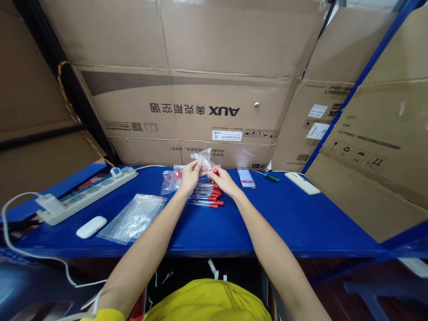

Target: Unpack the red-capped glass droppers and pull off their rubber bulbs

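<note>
A clear plastic zip bag (203, 156) is held up over the table, pinched by the fingers of my left hand (190, 177) on one side. My right hand (223, 180) closes on the bag's other side, beside a red bulb (212, 170); whether that bulb is inside the bag I cannot tell. Below and between both hands lie several droppers (210, 196) with clear stems and red rubber bulbs, the bulbs pointing right. Just left of my left hand, filled clear bags (169, 180) with red-bulbed pieces rest on the table, partly hidden by that hand.
Flat clear bags (133, 218) lie at the left of the blue table (281, 227), near a white oval case (91, 227) and a power strip (96, 189). A phone (246, 178), a green-handled screwdriver (269, 177) and a white bar-shaped device (302, 183) lie at the right. Cardboard (197, 89) walls the back.
</note>
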A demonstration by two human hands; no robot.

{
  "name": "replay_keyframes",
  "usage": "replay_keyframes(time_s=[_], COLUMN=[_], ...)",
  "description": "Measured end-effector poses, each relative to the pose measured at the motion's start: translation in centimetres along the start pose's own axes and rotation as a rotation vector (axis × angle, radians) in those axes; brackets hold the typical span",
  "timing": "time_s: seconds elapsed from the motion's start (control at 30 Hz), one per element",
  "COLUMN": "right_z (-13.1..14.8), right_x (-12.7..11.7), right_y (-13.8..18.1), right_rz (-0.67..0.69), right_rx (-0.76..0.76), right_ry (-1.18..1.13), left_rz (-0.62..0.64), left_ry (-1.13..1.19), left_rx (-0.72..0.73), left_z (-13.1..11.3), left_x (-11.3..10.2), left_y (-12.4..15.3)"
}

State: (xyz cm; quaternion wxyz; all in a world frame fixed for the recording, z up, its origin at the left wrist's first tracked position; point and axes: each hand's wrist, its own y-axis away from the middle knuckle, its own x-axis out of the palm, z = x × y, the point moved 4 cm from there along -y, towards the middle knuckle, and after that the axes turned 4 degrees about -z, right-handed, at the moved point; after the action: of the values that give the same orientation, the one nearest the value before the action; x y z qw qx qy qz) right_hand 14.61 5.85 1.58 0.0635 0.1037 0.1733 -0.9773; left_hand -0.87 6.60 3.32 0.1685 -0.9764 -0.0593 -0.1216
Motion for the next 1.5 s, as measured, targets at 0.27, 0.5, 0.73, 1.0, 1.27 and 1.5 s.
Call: replay_keyframes(time_s=[0.27,0.5,0.73,1.0,1.27,1.5], right_z=[1.0,0.7,0.4,-0.1,0.2,0.2], right_x=[-0.8,-0.9,-1.3,-1.3,-1.5,-2.0], right_y=[-0.3,-0.6,-1.0,-1.2,-0.9,-0.2], right_rz=[-0.042,-0.041,-0.118,-0.134,-0.121,0.045], right_rx=[-0.158,-0.159,-0.26,-0.212,-0.099,0.105], right_ry=[0.153,0.093,0.129,0.086,0.031,-0.049], left_rz=[-0.095,-0.105,0.138,0.155,0.133,-0.096], left_ry=[-0.04,-0.042,-0.095,-0.156,-0.25,-0.186], left_rx=[0.038,0.027,-0.137,0.009,0.134,0.02], left_z=[-0.5,-0.1,1.0,0.2,0.0,0.3], left_x=[-0.5,-0.4,0.7,0.8,0.4,-2.6], left_y=[-0.2,-0.2,0.4,0.1,-0.4,-1.6])
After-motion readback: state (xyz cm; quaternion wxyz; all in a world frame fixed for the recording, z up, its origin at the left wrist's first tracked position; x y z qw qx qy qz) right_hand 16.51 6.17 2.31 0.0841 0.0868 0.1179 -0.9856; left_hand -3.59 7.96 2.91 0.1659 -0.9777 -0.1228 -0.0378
